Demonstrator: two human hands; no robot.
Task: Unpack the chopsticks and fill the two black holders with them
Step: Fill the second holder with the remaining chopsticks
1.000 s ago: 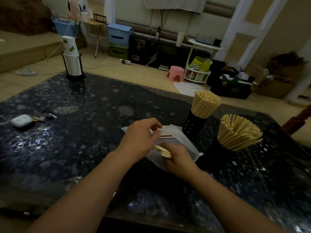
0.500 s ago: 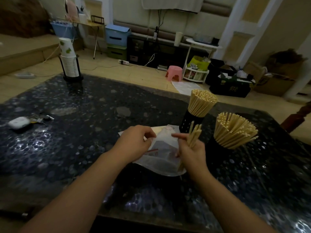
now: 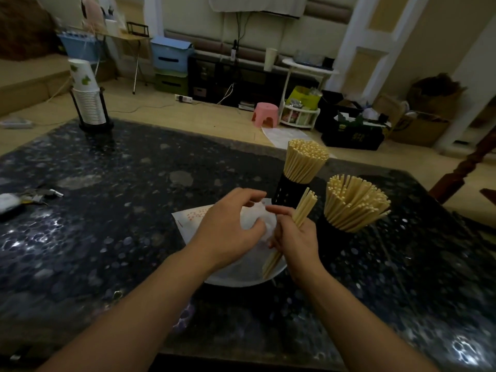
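My right hand (image 3: 296, 242) grips a small bundle of pale wooden chopsticks (image 3: 304, 209), tilted with their tips up and to the right. My left hand (image 3: 225, 232) rests with curled fingers on the crumpled clear plastic wrapper (image 3: 236, 275) lying on the table. Two black perforated holders stand just beyond, the far holder (image 3: 285, 191) and the near holder (image 3: 328, 232). Both are packed with chopsticks that fan out at the top.
The dark speckled table (image 3: 120, 237) carries a stand of stacked paper cups (image 3: 88, 100) at the far left and a white case with keys (image 3: 16, 201) at the left edge. A wooden chair post (image 3: 467, 167) rises at the right.
My right hand has pulled the chopstick bundle out of the wrapper and lifted it upright beside the holders. My left hand stayed on the wrapper and loosened its pinch.
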